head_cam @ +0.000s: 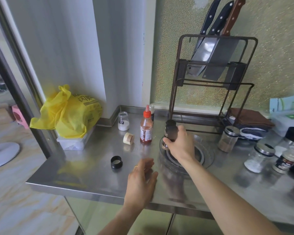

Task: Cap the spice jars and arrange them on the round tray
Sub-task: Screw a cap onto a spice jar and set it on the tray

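My right hand [181, 146] grips a dark-capped brown spice jar [171, 131] and holds it upright over the left part of the clear round tray [205, 160]. My left hand [142, 180] hovers open above the steel counter, a little right of a loose black cap [116, 161]. A cream cap [128, 137] lies on its side farther back. An uncapped glass jar of white powder [123, 120] stands behind it. To the right stand a metal-lidded brown spice jar [228, 139], a jar of white powder [259, 157], and more jars [286, 161].
A red sauce bottle [146, 127] stands left of the tray. A knife rack [212, 78] with cleavers rises behind it. A yellow bag [66, 112] sits on a plastic box at the counter's left end. Folded cloths [249, 121] lie at back right. The counter edge [75, 187] runs below my left hand.
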The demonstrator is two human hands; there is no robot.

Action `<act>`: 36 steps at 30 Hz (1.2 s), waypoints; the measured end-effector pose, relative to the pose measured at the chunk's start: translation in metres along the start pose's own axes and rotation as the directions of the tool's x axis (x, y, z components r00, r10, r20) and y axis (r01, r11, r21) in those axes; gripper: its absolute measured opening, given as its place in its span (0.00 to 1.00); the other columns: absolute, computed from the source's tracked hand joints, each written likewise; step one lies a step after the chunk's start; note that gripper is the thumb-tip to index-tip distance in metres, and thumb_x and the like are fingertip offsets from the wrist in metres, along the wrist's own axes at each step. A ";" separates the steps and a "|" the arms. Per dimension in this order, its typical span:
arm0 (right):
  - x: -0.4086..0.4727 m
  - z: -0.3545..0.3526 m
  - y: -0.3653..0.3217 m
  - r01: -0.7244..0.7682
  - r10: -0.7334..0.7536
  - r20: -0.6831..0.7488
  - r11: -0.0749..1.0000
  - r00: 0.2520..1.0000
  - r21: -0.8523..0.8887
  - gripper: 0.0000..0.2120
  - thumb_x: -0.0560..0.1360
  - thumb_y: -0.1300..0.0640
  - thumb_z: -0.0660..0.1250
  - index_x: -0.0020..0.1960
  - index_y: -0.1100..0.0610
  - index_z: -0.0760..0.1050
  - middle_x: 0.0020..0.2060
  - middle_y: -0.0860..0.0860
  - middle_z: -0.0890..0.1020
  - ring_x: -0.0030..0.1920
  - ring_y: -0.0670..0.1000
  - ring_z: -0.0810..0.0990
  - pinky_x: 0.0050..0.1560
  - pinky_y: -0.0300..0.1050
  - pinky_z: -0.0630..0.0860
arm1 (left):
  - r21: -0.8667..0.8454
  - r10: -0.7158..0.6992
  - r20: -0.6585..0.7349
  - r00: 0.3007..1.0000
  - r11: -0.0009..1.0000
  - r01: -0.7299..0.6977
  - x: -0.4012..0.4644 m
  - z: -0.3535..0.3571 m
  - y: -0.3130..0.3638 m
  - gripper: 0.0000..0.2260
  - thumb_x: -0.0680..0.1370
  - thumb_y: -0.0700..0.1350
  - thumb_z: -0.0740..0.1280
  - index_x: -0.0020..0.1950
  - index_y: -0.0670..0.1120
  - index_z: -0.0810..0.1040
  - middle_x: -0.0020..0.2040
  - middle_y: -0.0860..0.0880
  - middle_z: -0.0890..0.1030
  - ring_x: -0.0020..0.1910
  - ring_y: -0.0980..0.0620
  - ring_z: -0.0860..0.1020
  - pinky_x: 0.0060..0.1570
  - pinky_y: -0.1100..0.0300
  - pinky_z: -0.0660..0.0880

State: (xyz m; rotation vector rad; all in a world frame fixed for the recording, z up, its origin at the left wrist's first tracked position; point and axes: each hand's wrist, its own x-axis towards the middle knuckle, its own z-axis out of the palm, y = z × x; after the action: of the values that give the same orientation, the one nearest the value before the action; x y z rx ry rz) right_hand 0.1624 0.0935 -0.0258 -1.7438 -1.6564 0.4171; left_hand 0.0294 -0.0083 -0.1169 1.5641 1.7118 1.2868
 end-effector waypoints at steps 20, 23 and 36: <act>-0.072 0.059 -0.047 0.485 -0.482 0.313 0.871 0.818 0.074 0.23 0.74 0.42 0.72 0.65 0.48 0.74 0.62 0.45 0.79 0.57 0.47 0.78 0.57 0.45 0.76 | 0.023 -0.101 -0.325 0.940 0.993 0.115 0.093 -0.122 -0.019 0.10 0.79 0.40 0.67 0.60 0.47 0.81 0.52 0.53 0.85 0.49 0.55 0.82 0.48 0.69 0.74; -0.082 0.087 -0.058 0.528 -0.500 0.424 0.847 0.755 0.058 0.27 0.75 0.41 0.71 0.70 0.47 0.70 0.65 0.48 0.77 0.64 0.55 0.75 0.64 0.50 0.74 | 0.143 -0.136 -0.258 0.956 0.974 0.177 0.120 -0.126 -0.035 0.14 0.77 0.41 0.69 0.62 0.47 0.81 0.56 0.49 0.85 0.56 0.48 0.83 0.58 0.53 0.78; -0.067 0.102 -0.044 0.539 -0.514 0.399 0.840 0.759 0.056 0.17 0.77 0.49 0.67 0.64 0.47 0.70 0.61 0.43 0.73 0.63 0.49 0.73 0.60 0.40 0.68 | 0.239 -0.184 -0.074 0.980 0.951 0.196 0.236 -0.089 -0.018 0.31 0.77 0.50 0.73 0.76 0.38 0.67 0.69 0.41 0.78 0.69 0.40 0.75 0.66 0.51 0.72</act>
State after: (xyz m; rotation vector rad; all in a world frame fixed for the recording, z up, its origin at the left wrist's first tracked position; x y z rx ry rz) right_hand 0.0545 0.0524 -0.0842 -1.1865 -2.3859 0.4733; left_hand -0.1087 0.1887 -0.0381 1.4625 2.0636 1.0596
